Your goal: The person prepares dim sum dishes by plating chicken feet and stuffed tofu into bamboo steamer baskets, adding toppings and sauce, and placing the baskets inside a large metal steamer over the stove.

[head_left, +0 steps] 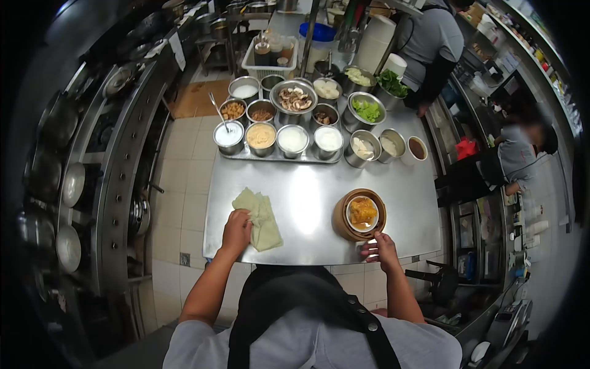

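Observation:
My left hand [236,232] is at the left edge of a pale green cloth [264,222], its fingers curled onto the fabric. The cloth lies crumpled near the front left of the steel table. Beside the front right of a round bamboo steamer [339,220] is my right hand [381,251], fingers apart, with a fingertip at or very near the rim. Inside the steamer sits a small white bowl [367,229] holding orange-yellow food [362,211] in sauce. No lid covers it.
Metal tubs of ingredients stand on a tray [301,156] across the table [295,209]. A cup of brown sauce [417,148] is at the right. A stove line [114,203] runs along the left. Two other people, one in a grey shirt [435,34], are at the right.

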